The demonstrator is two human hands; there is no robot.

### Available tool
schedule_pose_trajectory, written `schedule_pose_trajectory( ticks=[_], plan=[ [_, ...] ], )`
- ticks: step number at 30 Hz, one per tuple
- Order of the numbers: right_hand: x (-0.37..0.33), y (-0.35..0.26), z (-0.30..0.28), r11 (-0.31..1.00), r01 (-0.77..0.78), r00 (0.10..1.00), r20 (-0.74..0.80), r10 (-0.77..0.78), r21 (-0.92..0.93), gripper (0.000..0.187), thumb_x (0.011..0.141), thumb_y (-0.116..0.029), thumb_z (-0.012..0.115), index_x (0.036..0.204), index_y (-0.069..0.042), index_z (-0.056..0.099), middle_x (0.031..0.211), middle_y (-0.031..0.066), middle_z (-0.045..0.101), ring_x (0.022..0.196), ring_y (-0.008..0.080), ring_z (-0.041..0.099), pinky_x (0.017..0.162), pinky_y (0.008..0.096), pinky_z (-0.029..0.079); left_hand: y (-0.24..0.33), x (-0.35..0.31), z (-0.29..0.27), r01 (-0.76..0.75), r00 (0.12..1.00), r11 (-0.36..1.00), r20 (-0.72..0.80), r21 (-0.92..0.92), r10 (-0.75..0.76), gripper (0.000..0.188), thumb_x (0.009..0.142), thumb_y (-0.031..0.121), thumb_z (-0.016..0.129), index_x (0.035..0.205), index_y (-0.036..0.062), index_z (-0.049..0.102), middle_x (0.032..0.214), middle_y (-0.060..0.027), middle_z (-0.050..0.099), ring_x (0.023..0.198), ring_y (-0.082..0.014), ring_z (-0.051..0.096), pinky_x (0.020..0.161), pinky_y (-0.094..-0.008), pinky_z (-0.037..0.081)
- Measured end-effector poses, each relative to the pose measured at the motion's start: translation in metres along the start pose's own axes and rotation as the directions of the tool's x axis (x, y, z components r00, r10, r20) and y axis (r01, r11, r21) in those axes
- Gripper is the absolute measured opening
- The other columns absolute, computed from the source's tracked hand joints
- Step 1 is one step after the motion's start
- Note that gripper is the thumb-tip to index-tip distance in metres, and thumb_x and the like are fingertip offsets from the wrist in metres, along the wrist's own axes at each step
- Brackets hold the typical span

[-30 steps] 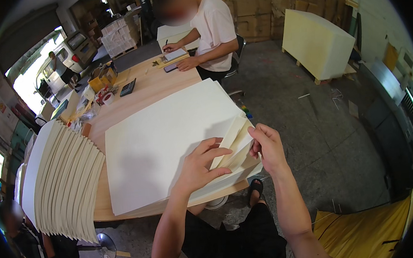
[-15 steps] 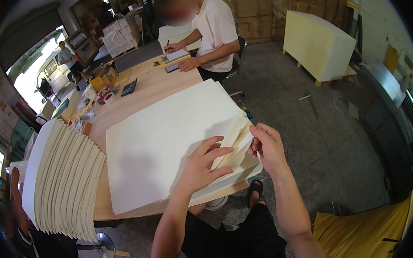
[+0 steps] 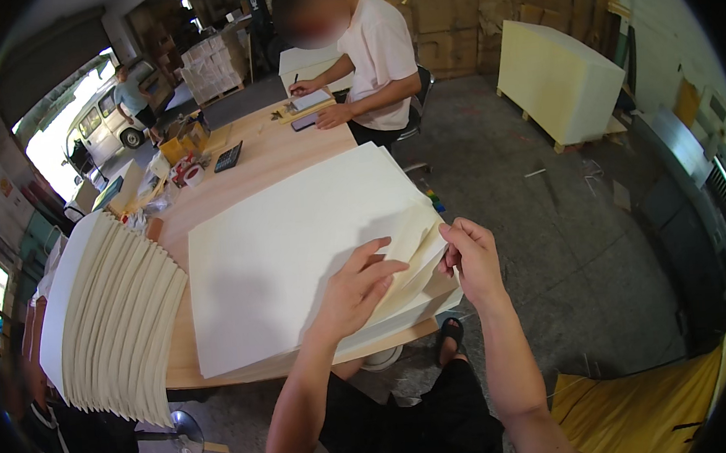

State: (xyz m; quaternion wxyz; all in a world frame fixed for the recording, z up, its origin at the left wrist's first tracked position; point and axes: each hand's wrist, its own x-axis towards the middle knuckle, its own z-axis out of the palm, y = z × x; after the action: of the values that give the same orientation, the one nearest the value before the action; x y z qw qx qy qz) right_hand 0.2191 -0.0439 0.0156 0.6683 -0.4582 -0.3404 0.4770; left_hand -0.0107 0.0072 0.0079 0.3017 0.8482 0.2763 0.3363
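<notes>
A large stack of cream-white paper sheets (image 3: pixel 288 240) lies on the wooden table in front of me, its near right corner lifted and curled back. My right hand (image 3: pixel 472 257) pinches the edge of the lifted sheets between thumb and fingers at that corner. Just left of it, my left hand (image 3: pixel 355 290) rests against the curled part, its fingers apart and gripping nothing. How many sheets are in the pinch cannot be made out. To the left, a second pile of sheets (image 3: pixel 117 319) lies fanned out in overlapping layers, past the table's near edge.
Across the wooden table (image 3: pixel 234 193) a person (image 3: pixel 377 65) sits writing on a pad. A calculator (image 3: pixel 228 156), tape rolls (image 3: pixel 193 174) and boxes stand at the table's left side. A pale wrapped block (image 3: pixel 559 82) sits on a pallet at right; yellow fabric (image 3: pixel 637 413) lies at lower right.
My left thumb has drawn in toward its fingers, and the curled corner has shifted slightly. My right hand keeps its pinch. The person by the van in the background has moved.
</notes>
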Motion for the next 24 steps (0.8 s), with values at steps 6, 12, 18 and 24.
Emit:
schedule_pose_trajectory(
  ticks=[6,12,18,24],
  plan=[
    [0.001,0.002,-0.002,1.000,-0.016,1.000,-0.004,0.016,0.025,0.038,0.103,-0.024,0.066,0.071,-0.011,0.049,0.062,0.0006,0.053,0.055,0.0121,0.057,0.049,0.0280,0.041,0.005,-0.001,0.003,-0.026,1.000,0.999,0.004,0.038,0.026,0.052,0.079,0.028,0.091,0.128,0.0229,0.076,0.148,-0.0097,0.057,0.122,-0.0295,0.067,0.100,-0.0394,0.057],
    [-0.042,0.028,-0.004,0.477,0.460,0.698,-0.028,-0.716,-0.749,0.020,0.098,-0.019,0.066,0.086,-0.005,0.058,0.080,0.0109,0.060,0.075,0.0253,0.061,0.069,0.0424,0.045,-0.008,-0.001,0.006,-0.031,0.999,0.999,-0.037,-0.025,0.030,0.055,0.076,0.026,0.093,0.128,0.0216,0.076,0.142,-0.0096,0.061,0.121,-0.0294,0.068,0.100,-0.0395,0.056],
    [-0.047,0.036,-0.004,0.231,0.655,0.706,0.475,-0.525,-0.719,0.026,0.088,-0.022,0.072,0.108,-0.007,0.072,0.111,0.0114,0.070,0.110,0.0350,0.064,0.108,0.0518,0.042,-0.007,-0.001,0.007,-0.059,0.998,0.996,0.007,0.063,0.059,0.053,0.079,0.029,0.089,0.130,0.0227,0.075,0.142,-0.0095,0.061,0.122,-0.0296,0.066,0.100,-0.0394,0.057],
    [-0.045,0.059,-0.023,0.391,0.615,0.786,0.493,-0.374,-0.685,0.033,0.079,-0.016,0.068,0.109,-0.006,0.076,0.117,0.0142,0.071,0.121,0.0359,0.062,0.115,0.0508,0.040,0.017,-0.001,0.008,-0.316,0.949,0.854,0.131,0.413,0.288,0.062,0.081,0.023,0.083,0.141,0.0196,0.067,0.142,-0.0101,0.064,0.122,-0.0310,0.067,0.097,-0.0405,0.059]
  ],
)
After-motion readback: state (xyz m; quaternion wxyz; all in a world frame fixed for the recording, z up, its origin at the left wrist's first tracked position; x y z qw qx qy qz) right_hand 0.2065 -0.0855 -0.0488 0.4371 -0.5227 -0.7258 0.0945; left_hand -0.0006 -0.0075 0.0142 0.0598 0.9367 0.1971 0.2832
